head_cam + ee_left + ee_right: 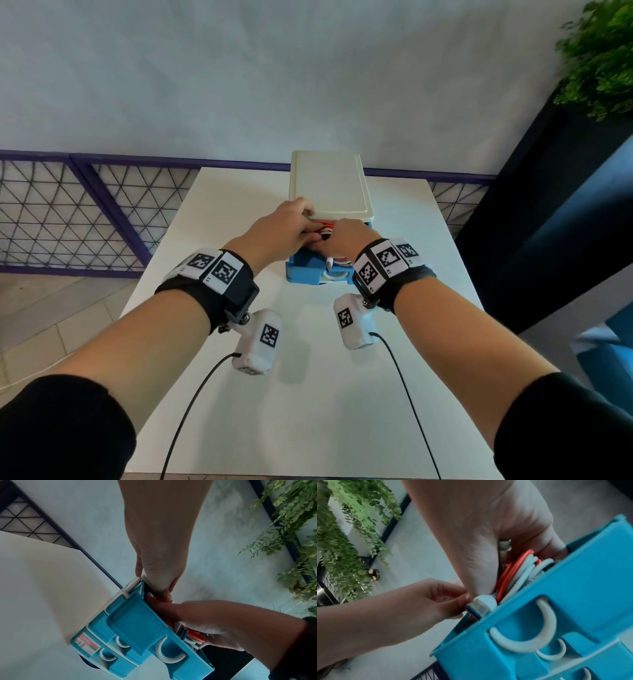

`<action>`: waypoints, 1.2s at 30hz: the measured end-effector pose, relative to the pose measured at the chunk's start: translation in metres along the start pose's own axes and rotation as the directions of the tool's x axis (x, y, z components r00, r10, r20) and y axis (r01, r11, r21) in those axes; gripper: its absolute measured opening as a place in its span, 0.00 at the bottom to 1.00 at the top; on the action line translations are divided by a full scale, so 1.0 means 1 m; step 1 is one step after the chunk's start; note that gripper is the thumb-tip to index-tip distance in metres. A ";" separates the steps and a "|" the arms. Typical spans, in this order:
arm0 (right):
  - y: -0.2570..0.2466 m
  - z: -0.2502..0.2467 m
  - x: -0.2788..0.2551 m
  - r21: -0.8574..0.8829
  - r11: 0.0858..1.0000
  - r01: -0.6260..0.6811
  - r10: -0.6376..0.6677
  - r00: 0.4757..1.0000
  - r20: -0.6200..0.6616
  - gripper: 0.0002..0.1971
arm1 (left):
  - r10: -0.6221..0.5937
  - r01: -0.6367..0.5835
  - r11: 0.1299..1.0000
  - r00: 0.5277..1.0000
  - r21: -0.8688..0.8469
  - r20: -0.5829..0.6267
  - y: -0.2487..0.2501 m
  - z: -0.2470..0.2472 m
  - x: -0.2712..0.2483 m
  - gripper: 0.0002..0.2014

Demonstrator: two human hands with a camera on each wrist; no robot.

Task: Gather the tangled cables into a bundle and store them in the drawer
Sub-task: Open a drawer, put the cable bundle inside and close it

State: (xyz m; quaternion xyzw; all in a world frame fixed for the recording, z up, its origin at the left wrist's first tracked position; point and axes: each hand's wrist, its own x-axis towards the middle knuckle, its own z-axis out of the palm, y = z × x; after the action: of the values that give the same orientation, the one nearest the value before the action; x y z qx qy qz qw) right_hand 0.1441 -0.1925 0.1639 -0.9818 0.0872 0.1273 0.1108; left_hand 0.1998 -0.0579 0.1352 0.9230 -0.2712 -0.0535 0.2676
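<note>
Head | both hands: left (281, 233), right (346, 240) clutching cables (518, 572) | one open drawer (573, 601)

A white table (308, 394) fills the middle of the head view, its far edge near a pale wall (274, 68). Along the foot of that wall runs a purple-framed mesh panel (61, 212) with a triangular lattice. Leafy green plants (603, 58) hang at the upper right above a dark partition (534, 222) (the wrist views show the same trailing foliage). Beige floor tiles (41, 308) lie at the left, below the mesh.
</note>
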 end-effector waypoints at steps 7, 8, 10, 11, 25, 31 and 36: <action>0.016 0.017 -0.009 0.351 0.936 -0.021 0.082 0.984 -0.159 0.31 | 0.110 -0.113 0.983 0.993 0.142 0.032 0.004 0.001 0.000 0.20; 0.019 0.021 -0.010 0.375 0.927 0.014 0.060 0.981 -0.186 0.29 | 0.100 -0.105 0.985 0.994 0.136 0.040 0.004 0.000 -0.001 0.21; 0.025 0.026 -0.017 0.388 0.916 0.106 -0.004 0.967 -0.256 0.26 | 0.083 -0.087 0.987 0.996 0.135 0.034 0.002 0.000 -0.001 0.22; 0.027 0.029 -0.021 0.377 0.912 0.165 -0.048 0.953 -0.300 0.26 | 0.082 -0.083 0.988 0.996 0.133 0.019 0.002 0.001 -0.002 0.22; 0.039 0.040 -0.033 -0.333 0.841 0.427 -0.503 0.843 -0.191 0.27 | 0.251 -0.217 0.922 0.966 0.320 -0.068 -0.001 0.000 -0.019 0.13; 0.039 0.030 -0.027 -0.641 0.643 0.419 -0.547 0.837 -0.002 0.28 | 0.304 -0.265 0.923 0.947 0.280 -0.104 0.001 0.002 -0.024 0.12; 0.033 0.026 -0.026 -0.638 0.679 0.363 -0.499 0.866 -0.039 0.27 | 0.312 -0.272 0.911 0.946 0.308 -0.088 0.002 0.001 -0.020 0.10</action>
State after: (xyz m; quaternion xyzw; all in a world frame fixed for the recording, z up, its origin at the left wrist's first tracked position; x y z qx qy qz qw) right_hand 0.1064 -0.2145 0.1397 -0.9634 -0.1825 0.0142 -0.1956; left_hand 0.1816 -0.0491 0.1348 0.9027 -0.3927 0.0904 0.1511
